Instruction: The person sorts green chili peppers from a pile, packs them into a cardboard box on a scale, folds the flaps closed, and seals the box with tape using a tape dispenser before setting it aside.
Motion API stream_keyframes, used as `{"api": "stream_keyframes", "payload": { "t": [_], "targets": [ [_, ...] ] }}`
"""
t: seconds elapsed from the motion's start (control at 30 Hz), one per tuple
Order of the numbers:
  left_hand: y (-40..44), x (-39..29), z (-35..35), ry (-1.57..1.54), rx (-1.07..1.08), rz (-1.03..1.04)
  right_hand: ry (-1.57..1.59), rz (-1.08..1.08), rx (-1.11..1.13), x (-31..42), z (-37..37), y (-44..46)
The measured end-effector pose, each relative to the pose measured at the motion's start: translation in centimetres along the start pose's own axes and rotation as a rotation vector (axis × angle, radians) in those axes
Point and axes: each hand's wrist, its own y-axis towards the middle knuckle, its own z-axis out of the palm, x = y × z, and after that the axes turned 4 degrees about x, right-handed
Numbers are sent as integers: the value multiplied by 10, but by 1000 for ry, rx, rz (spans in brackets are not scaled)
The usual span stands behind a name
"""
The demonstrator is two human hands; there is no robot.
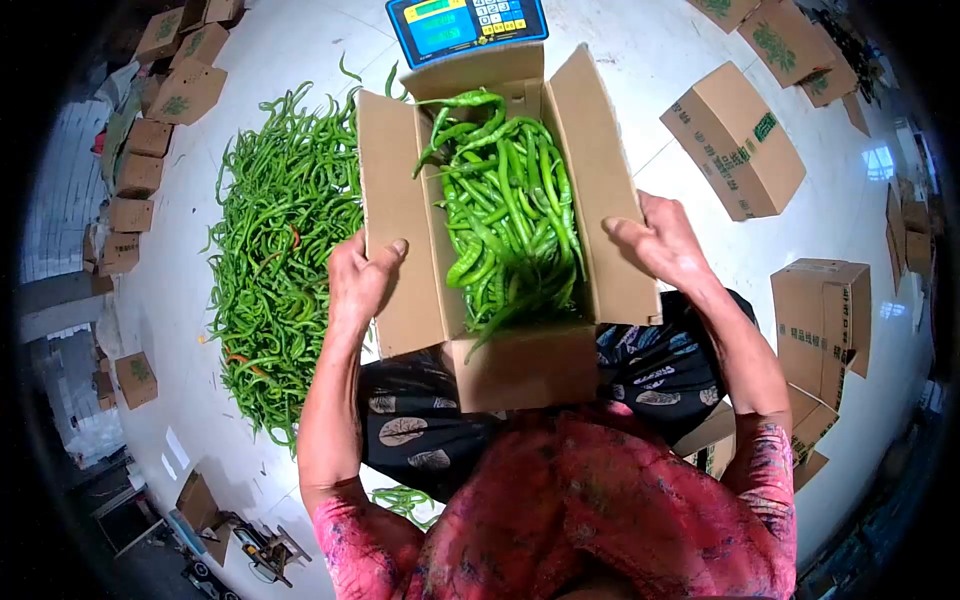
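An open cardboard box [525,375] stands in front of me, its flaps spread outward. Long green chili peppers [515,200] fill it, a few reaching over the front edge. My left hand [362,275] grips the left flap, thumb on the inner face and fingers hidden behind the board. On the opposite side, my right hand [665,240] holds the right flap the same way. Just beyond the box is a blue digital scale display [467,28] with a keypad; whether the box rests on the scale's platform is hidden.
A large heap of green chili peppers [285,250] lies on the pale floor to the left, with a few reddish ones among it. Closed cartons [740,140] stand at the right, including a carton [820,315] near my right arm. More boxes [185,90] line the far left.
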Motion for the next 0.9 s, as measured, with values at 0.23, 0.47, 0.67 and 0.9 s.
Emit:
{"api": "stream_keyframes", "payload": {
  "t": [0.23,0.47,0.67,0.9],
  "targets": [
    [28,-35,16,433,-454,698,-314,-141,19,19,-7,-10],
    [144,-52,63,888,-89,649,-334,-396,-225,26,-5,-17],
    [172,-38,96,672,209,322,-333,-335,-144,26,-15,-19],
    [152,-66,92,517,-391,1068,-65,-387,-142,23,-19,-24]
  ]
}}
